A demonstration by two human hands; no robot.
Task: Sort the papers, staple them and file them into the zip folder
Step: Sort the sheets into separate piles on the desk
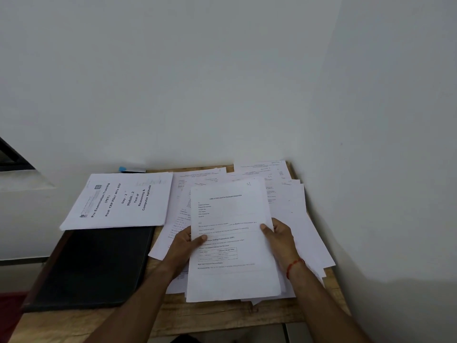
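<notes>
I hold a small stack of printed white papers (231, 219) above the table, its top sheet marked "51" in the corner. My left hand (186, 241) grips its left edge, thumb on top. My right hand (277, 237) grips the right edge, thumb on the page; a red thread circles that wrist. Under the stack, loose printed sheets (289, 194) lie spread over the table's right half. A black zip folder (94, 266) lies flat at the left. On its far end rests a booklet (118, 200) titled "Pre Examination Training". A blue and white object (131, 169), maybe a stapler, sits by the wall.
The wooden table (222, 315) stands in a corner, with white walls behind and to the right. A dark window frame (12, 157) shows at the far left. The table's front edge runs just below the held stack.
</notes>
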